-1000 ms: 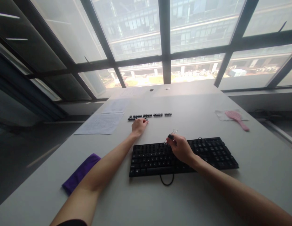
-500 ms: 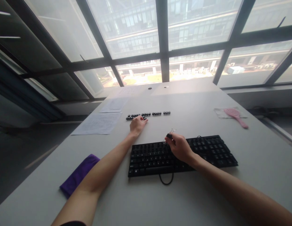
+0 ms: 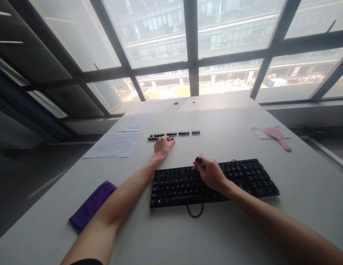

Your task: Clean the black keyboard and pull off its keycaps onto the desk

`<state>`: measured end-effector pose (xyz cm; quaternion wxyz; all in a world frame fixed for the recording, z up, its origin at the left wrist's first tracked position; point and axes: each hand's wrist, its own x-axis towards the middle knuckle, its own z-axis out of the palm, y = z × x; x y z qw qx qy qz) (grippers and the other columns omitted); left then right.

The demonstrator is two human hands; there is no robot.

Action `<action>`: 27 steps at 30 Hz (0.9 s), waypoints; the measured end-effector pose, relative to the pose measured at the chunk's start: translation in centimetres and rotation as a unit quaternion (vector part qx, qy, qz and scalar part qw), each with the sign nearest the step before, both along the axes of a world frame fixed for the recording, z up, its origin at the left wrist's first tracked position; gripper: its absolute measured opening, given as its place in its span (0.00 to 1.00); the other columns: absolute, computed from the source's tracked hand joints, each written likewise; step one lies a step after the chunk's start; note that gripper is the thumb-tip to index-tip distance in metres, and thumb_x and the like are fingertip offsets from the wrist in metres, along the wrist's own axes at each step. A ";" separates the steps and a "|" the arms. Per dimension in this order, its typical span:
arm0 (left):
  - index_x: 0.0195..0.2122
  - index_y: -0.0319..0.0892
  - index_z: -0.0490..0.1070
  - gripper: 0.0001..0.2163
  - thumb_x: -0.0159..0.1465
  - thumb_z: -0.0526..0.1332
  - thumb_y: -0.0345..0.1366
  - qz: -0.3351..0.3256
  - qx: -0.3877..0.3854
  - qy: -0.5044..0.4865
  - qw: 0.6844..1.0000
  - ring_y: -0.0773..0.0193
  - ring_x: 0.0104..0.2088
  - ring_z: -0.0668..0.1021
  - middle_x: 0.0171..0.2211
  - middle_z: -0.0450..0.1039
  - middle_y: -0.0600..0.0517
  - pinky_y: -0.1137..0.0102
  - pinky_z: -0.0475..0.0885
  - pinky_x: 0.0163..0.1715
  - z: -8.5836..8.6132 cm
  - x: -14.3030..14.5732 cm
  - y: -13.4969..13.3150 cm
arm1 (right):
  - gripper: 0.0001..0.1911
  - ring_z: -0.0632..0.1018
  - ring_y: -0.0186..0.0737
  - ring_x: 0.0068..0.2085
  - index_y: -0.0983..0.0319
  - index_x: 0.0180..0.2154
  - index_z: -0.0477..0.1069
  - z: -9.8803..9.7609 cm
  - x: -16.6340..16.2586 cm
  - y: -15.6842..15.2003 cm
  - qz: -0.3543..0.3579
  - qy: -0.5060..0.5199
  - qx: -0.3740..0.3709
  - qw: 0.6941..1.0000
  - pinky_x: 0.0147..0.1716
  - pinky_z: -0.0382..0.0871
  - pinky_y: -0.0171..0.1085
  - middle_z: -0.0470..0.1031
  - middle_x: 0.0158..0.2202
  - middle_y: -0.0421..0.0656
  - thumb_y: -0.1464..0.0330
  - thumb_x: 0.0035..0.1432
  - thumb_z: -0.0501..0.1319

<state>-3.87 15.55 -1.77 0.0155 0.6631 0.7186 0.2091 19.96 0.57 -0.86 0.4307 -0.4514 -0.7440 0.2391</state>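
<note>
Beyond both hands rises a dark-framed window wall (image 3: pixel 192 75), and the white table (image 3: pixel 229 119) runs up to it, its side edges well out from either grip. Below the right hand (image 3: pixel 211 172) lies the black keyboard (image 3: pixel 177 188), stretching to both sides of it; its left edge comes near the left forearm, and a cable loop (image 3: pixel 195 216) pokes out past its front edge. Between the keyboard's back edge and the left hand (image 3: pixel 162 146) runs a strip of open tabletop, wider toward the right. Left of the left hand, papers (image 3: pixel 113 144) lie along the table's left edge; nearer the body, a folded purple cloth (image 3: pixel 91 206) sits beside the left forearm. Well to the right of the right hand, a pink brush (image 3: pixel 273 133) rests partly on a pale sheet (image 3: pixel 258 132). The right fingers pinch a black-bodied wire tool (image 3: pixel 198 159) above the keyboard's back edge. Keycaps (image 3: pixel 184 133) stand in rows just past the left fingertips, which reach the nearer row's right end; whether they grip one, I cannot tell.
</note>
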 end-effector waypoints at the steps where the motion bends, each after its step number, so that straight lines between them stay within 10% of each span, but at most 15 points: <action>1: 0.38 0.43 0.78 0.13 0.62 0.64 0.47 -0.008 0.001 0.000 1.000 0.56 0.38 0.79 0.36 0.80 0.46 0.68 0.70 0.38 0.0 0.0 -0.2 | 0.13 0.68 0.36 0.27 0.60 0.28 0.64 0.0 0.0 0.0 0.000 -0.002 0.001 1.000 0.29 0.59 0.35 0.69 0.25 0.40 0.67 0.67 0.56; 27: 0.44 0.44 0.82 0.13 0.66 0.58 0.40 -0.062 0.024 -0.007 0.998 0.59 0.41 0.79 0.41 0.81 0.48 0.71 0.68 0.38 -1.1 -0.5 0.0 | 0.14 0.66 0.35 0.26 0.60 0.27 0.62 -0.2 0.0 0.1 0.003 -0.013 0.005 1.000 0.29 0.58 0.35 0.68 0.24 0.39 0.66 0.67 0.55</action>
